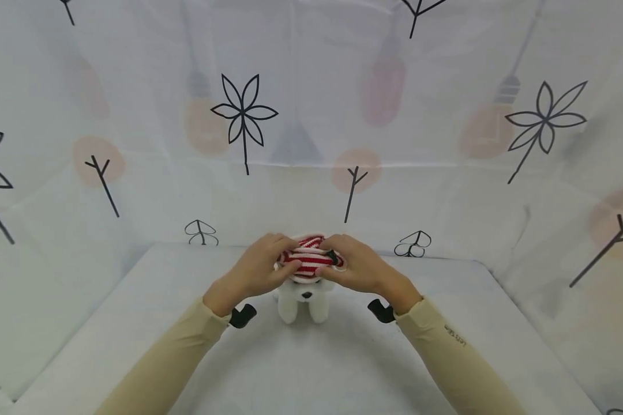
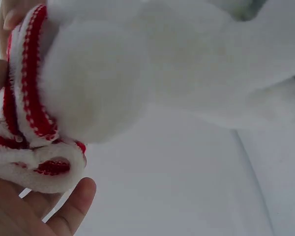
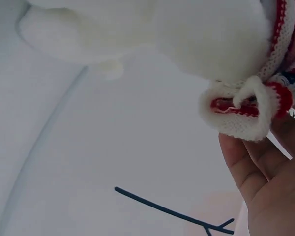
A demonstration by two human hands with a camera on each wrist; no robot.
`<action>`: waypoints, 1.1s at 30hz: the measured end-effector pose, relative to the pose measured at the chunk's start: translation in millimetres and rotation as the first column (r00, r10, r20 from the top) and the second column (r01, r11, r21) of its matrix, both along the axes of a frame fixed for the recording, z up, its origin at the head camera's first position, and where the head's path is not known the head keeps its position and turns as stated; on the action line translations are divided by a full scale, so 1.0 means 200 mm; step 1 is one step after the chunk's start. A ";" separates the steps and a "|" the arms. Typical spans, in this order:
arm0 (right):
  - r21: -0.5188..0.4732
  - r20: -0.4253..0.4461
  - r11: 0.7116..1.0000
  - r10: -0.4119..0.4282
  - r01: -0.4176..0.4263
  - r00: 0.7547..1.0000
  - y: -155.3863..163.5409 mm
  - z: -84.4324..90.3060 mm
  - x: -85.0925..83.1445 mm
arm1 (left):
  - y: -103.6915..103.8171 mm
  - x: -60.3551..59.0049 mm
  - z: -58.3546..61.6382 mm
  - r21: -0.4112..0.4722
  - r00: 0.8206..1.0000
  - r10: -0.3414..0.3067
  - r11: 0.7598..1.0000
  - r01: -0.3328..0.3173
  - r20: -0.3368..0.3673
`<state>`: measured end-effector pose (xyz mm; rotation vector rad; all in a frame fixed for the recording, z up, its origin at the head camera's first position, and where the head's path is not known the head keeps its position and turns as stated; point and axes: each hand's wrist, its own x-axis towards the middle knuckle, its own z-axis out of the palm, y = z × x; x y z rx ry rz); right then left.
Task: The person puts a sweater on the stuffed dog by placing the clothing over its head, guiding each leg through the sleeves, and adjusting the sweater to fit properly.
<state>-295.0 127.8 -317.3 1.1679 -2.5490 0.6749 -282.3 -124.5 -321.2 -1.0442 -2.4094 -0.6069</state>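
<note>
— Cloth printed with black leaf and twig shapes [image 1: 244,115] hangs behind and to both sides of the white tabletop [image 1: 342,369], closing it in. What else is about?

— Only a white plush toy [image 1: 303,300], sitting near the far edge of the tabletop, midway between the side edges. Its head is mostly hidden by the hands and the hat; its snout and two front legs show below them.

— And the hat?

— A red-and-white striped knitted hat [image 1: 308,260] sits over the toy's head. In the wrist views its white rolled brim [image 2: 37,169] lies against the fur.

— How do the hands hold it?

— The left hand [image 1: 256,271] has the grip closed on the hat's left side, fingers curled over the top, thumb underneath. The right hand [image 1: 360,268] pinches the right side the same way, with the brim [image 3: 241,110] resting on its fingers.
</note>
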 end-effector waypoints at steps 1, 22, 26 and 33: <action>0.002 0.027 1.000 -0.003 0.003 1.000 0.00 -0.01 0.00 | 0.00 0.00 -0.01 -0.005 1.000 0.006 1.000 -0.006 0.022; -0.087 -0.077 0.991 0.093 -0.100 0.993 0.01 -0.16 -0.03 | 0.06 0.05 -0.06 0.046 0.939 -0.169 0.981 0.191 -0.300; -0.080 -0.085 0.990 0.111 -0.118 0.990 0.00 -0.14 -0.02 | 0.09 0.10 -0.03 0.014 0.926 -0.201 0.976 0.217 -0.319; -0.079 -0.080 0.990 0.113 -0.119 0.990 -0.01 -0.11 -0.03 | 0.09 0.13 0.01 -0.086 0.956 -0.076 0.995 0.054 -0.284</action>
